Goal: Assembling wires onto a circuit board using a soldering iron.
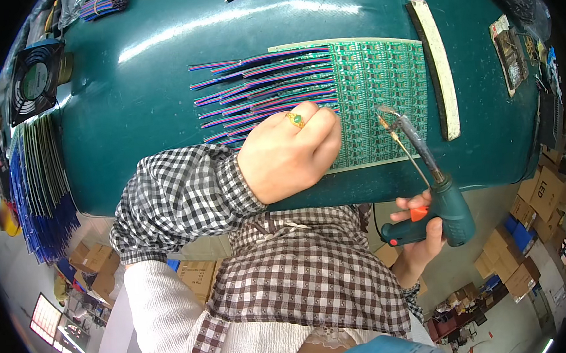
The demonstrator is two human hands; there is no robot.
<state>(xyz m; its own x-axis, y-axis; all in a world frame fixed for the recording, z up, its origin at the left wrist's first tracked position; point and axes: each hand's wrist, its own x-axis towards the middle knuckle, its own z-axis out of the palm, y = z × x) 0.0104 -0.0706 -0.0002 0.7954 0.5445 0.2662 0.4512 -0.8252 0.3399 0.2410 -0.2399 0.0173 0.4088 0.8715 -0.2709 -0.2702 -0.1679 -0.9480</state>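
Table point(141, 121), green and glossy, filled most of the view. On it, near its front edge, lay the board point(380, 71), a green panel of small repeated circuits, its right half bare. Wires point(262, 71) in multicoloured rows crossed its left half, their loose ends reaching past its left side onto the table. At the table's left end hung a sheaf point(44, 186) of blue and dark leads.

The gun point(455, 213), green with a long bent metal nozzle, leaned in from the lower right, its tip point(378, 109) over the board; whether the two touched could not be told. The left hand point(291, 151) was closed over the lower wires, knuckles up; its fingertips were hidden, so I cannot tell whether it gripped one.

A black fan point(32, 82) stood at the table's left edge, above the sheaf. A pale, dark-edged strip point(438, 67) lay upright in view, just right of the board. The right hand point(419, 227) gripped the gun's handle from below, fingers beside the orange trigger point(419, 213). Smallest was a gold ring point(297, 120) with a green stone on the left hand.
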